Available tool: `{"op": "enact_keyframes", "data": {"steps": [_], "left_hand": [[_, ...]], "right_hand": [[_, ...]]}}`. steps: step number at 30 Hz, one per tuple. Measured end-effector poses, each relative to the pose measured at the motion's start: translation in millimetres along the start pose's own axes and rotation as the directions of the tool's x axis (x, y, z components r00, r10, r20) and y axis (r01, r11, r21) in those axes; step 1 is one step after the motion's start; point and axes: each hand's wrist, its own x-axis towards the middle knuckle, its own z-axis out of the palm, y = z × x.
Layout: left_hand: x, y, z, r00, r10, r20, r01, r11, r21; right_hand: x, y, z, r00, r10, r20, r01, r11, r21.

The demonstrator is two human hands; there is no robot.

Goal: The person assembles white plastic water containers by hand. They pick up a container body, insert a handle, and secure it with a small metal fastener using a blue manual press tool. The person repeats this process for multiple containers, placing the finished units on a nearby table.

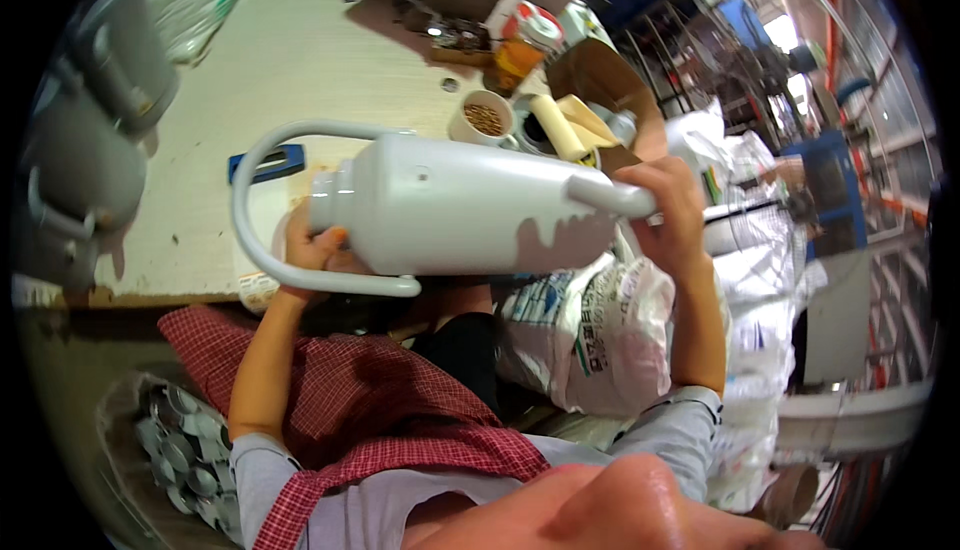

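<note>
Left grip (308, 247), right grip (670, 208) curled on tapered grey plastic vessel (450, 200); grey tubular handle (242, 195), 9 o'clock, seemingly fitted, remainder unclear

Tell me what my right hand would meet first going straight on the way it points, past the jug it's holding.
Past the grey jug, your right hand would probably meet the open brown cardboard box first, though depth is hard to judge here.

A pale table (300, 40) carries grey pitchers (85, 155) at its left side, a clear plastic bag (203, 10) beyond them, a blue tool (288, 165), and a white mug (459, 124) of brass-coloured pieces (483, 118).
</note>
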Motion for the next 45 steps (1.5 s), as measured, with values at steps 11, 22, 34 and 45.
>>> {"op": "enact_keyframes", "data": {"steps": [11, 22, 34, 45], "left_hand": [[7, 44, 17, 0.949, 0.314, 0.029, -0.314, 0.931, 0.184], [5, 45, 13, 0.871, 0.477, 0.116, -0.484, 0.796, 0.364], [5, 39, 14, 0.848, 0.525, 0.072, -0.504, 0.758, 0.414], [6, 47, 14, 0.829, 0.557, 0.045, -0.520, 0.741, 0.425]], "right_hand": [[52, -26, 62, 0.977, 0.183, 0.109, -0.207, 0.939, 0.276], [113, -65, 52, 0.923, -0.052, 0.381, -0.034, 0.976, 0.216], [115, -69, 76, 0.904, -0.185, 0.386, 0.124, 0.976, 0.176], [120, -73, 77, 0.880, -0.145, 0.452, 0.065, 0.980, 0.188]]}}
